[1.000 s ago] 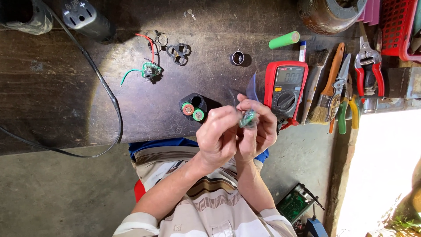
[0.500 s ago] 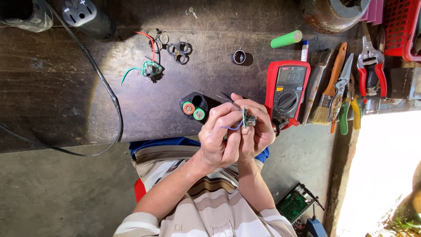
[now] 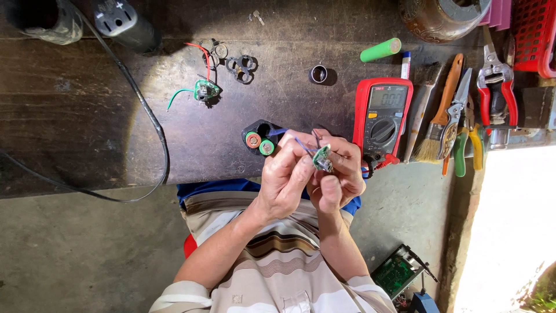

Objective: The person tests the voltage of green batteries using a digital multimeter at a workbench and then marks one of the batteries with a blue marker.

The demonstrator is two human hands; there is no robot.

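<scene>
My left hand (image 3: 286, 177) and my right hand (image 3: 340, 181) meet just off the near edge of the dark wooden bench (image 3: 87, 133). Together they pinch a small green circuit board (image 3: 322, 157). My right thumb and fingers hold it from the right, and my left fingertips press on its left side. Thin blue wires (image 3: 298, 143) run from the board toward a black battery holder (image 3: 259, 141), which lies on the bench with two round cells in it. A red multimeter (image 3: 383, 116) lies just right of my hands.
On the bench are a second small board with red and green wires (image 3: 204, 90), a metal ring (image 3: 318, 73), a green cylindrical cell (image 3: 380, 50), a paintbrush (image 3: 431, 133), red-handled shears (image 3: 496, 87) and a black cable (image 3: 145, 110). A red basket (image 3: 533, 29) stands far right.
My fingers have shifted on the small board and turned it a little. Both hands stay in the same place by the bench edge.
</scene>
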